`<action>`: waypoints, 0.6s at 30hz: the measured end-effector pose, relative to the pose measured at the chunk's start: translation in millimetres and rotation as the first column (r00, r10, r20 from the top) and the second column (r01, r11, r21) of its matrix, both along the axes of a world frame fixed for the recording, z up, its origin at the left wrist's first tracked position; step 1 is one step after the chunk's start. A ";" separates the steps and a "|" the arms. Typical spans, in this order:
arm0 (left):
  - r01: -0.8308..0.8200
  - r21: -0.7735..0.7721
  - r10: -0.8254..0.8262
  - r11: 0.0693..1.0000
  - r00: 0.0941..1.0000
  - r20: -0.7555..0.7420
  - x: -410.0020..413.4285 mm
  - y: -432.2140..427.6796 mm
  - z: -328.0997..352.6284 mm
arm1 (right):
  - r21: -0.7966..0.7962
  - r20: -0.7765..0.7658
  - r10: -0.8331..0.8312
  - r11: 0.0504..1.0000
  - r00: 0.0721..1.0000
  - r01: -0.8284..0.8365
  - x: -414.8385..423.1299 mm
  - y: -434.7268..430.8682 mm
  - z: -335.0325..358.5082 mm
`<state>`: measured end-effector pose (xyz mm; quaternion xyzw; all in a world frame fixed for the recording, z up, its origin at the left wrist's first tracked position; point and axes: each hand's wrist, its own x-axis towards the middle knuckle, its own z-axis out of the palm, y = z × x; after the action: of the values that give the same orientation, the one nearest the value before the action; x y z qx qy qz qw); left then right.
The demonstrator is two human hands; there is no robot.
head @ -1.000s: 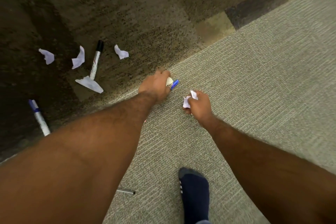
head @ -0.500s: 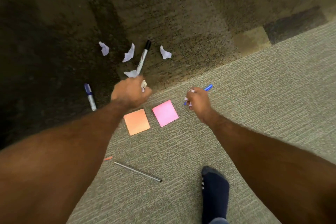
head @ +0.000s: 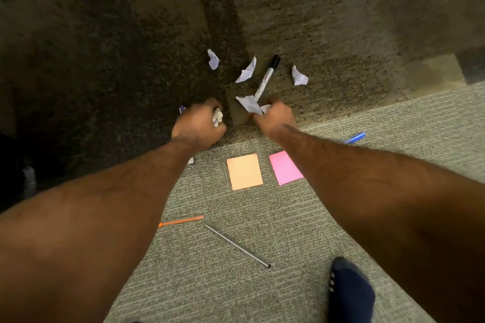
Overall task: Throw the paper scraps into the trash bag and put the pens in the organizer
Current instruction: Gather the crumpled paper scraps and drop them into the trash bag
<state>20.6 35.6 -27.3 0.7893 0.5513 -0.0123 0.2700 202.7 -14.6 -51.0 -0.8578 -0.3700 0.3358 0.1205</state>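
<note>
Hands reach low over the carpet (head: 341, 21). The left hand (head: 198, 127) is closed into a fist around a crumpled paper wad (head: 217, 117). The right hand (head: 275, 118) is closed, its fingers pinching a flat paper scrap (head: 248, 103) that lies at the lower end of the black-capped marker (head: 267, 77). Three loose scraps (head: 246, 73) lie beside that marker. A blue pen (head: 354, 137), an orange pen (head: 181, 221) and a grey pen (head: 236, 245) lie on the lighter carpet, near two sticky notes (head: 244, 172). No trash bag or organizer is in view.
</note>
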 end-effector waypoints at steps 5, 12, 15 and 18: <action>-0.112 -0.085 0.120 0.990 0.988 0.101 -1.8 -5.7 -6.2 | 0.003 0.003 -0.025 1.000 1.000 0.025 -4.4 4.7 -4.4; -0.343 -0.429 0.504 0.836 0.789 0.351 15.0 -11.9 8.0 | 0.055 -0.429 -0.254 0.950 0.867 0.306 0.5 -5.3 18.8; -0.391 -0.664 0.740 0.637 0.550 0.387 29.8 -17.2 29.0 | -0.015 -0.719 -0.350 0.872 0.600 0.490 -2.3 -15.4 47.1; -0.322 -0.812 0.861 0.487 0.330 0.386 39.9 -25.9 53.2 | -0.042 -0.840 -0.334 0.826 0.429 0.562 -9.9 -23.2 74.0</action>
<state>60.5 9.7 25.9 0.2948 0.6067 0.2567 0.6922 192.8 -37.8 23.1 -0.6461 -0.0653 0.5998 0.4674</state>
